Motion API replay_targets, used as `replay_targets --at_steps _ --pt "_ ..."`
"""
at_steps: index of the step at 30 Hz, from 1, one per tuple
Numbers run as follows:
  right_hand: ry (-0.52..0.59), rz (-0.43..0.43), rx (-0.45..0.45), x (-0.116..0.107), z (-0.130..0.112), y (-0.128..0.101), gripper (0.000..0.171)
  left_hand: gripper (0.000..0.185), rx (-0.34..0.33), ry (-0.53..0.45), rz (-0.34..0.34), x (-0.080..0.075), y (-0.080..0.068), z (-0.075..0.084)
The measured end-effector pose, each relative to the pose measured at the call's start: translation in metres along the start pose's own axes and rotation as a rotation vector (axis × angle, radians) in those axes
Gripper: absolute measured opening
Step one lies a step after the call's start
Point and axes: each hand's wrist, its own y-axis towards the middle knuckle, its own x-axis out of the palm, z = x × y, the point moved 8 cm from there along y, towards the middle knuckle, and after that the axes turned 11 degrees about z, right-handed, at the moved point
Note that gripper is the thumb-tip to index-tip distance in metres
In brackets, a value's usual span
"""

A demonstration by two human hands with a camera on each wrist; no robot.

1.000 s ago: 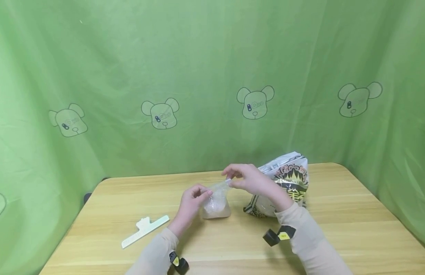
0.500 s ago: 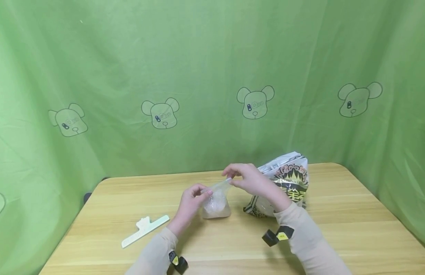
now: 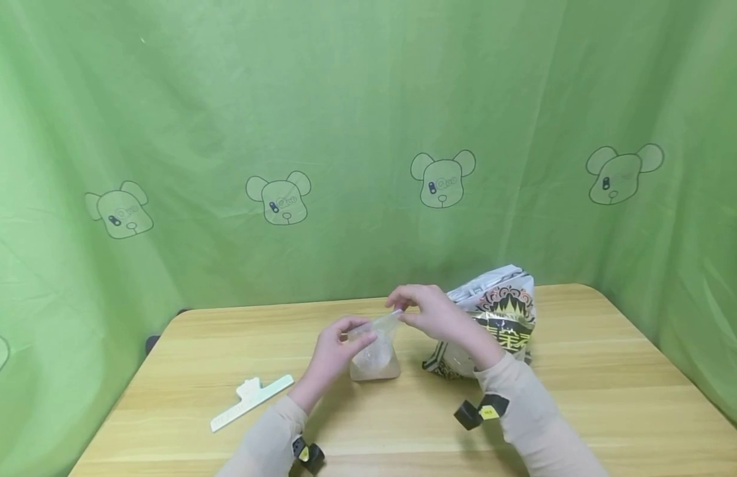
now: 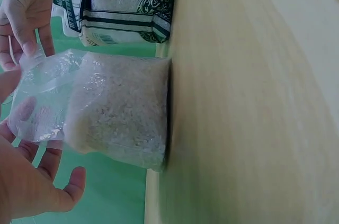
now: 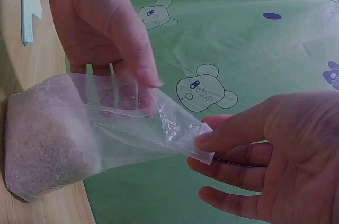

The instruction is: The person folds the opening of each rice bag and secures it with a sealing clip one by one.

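Observation:
A small clear plastic bag of rice (image 3: 375, 366) stands upright on the wooden table, its filled base on the surface and its loose upper part pulled up. My left hand (image 3: 334, 351) holds that upper part from the left, thumb across the front and fingers behind the film, as the right wrist view shows. Between thumb and index finger, my right hand (image 3: 436, 315) pinches the bag's top corner; its other fingers are loosely bent. Seen from the left wrist, the rice (image 4: 122, 107) fills the lower portion of the bag, and the top is transparent.
Behind my right forearm stands a larger printed rice bag (image 3: 511, 308), partly hidden by it. A pale green long-bar clip (image 3: 251, 399) lies on the table (image 3: 404, 430) left of my left hand. Green curtain (image 3: 356, 132) hangs along the table's far edge.
My left thumb has slid to the right across the front of the small bag, and its fingers have spread. My right hand keeps its pinch on the corner, almost still.

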Motion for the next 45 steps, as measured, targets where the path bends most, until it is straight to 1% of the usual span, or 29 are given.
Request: replay_targets --at_steps 2,4,9,11,16,17,19,20,26,30,37,42,45 --pt "0.0 0.003 -0.006 0.0 0.0 -0.001 0.026 0.03 -0.006 -0.021 0.005 0.0 0.0 0.002" --pt "0.003 0.005 -0.013 0.001 -0.001 -0.001 0.026 0.028 -0.021 -0.034 0.006 -0.002 -0.003 0.01" --pt "0.018 0.003 -0.025 0.002 -0.006 -0.001 0.026 0.028 -0.044 -0.045 0.041 -0.003 -0.002 0.008" --pt "0.02 0.003 -0.024 0.003 -0.008 0.0 0.027 0.028 -0.026 -0.044 0.058 0.0 0.003 0.001" --pt "0.019 0.006 -0.02 0.004 -0.009 0.001 0.027 0.027 0.033 -0.047 0.069 0.006 0.008 0.009" --pt "0.016 0.008 -0.021 0.004 -0.009 0.001 0.026 0.027 0.055 -0.044 0.072 0.007 0.009 0.011" --pt "0.012 0.012 -0.024 0.004 -0.008 0.001 0.026 0.025 0.069 -0.044 0.081 0.01 0.011 0.014" --pt "0.01 0.014 -0.024 0.005 -0.008 0.001 0.026 0.024 0.064 -0.049 0.085 0.011 0.011 0.014" --pt "-0.004 0.021 -0.025 0.004 -0.005 0.0 0.027 0.02 0.068 -0.057 0.108 0.014 0.012 0.018" --pt "-0.009 0.024 -0.024 0.003 -0.005 0.0 0.028 0.02 0.117 -0.04 0.122 0.015 0.013 0.022" --pt "-0.013 0.026 -0.023 0.001 -0.005 0.0 0.028 0.017 0.18 -0.019 0.14 0.018 0.014 0.027" --pt "-0.01 0.021 -0.019 0.0 -0.004 0.0 0.028 0.015 0.211 -0.032 0.156 0.019 0.014 0.029" --pt "-0.012 0.013 -0.021 -0.001 -0.004 0.0 0.027 0.014 0.221 -0.023 0.164 0.019 0.013 0.029"
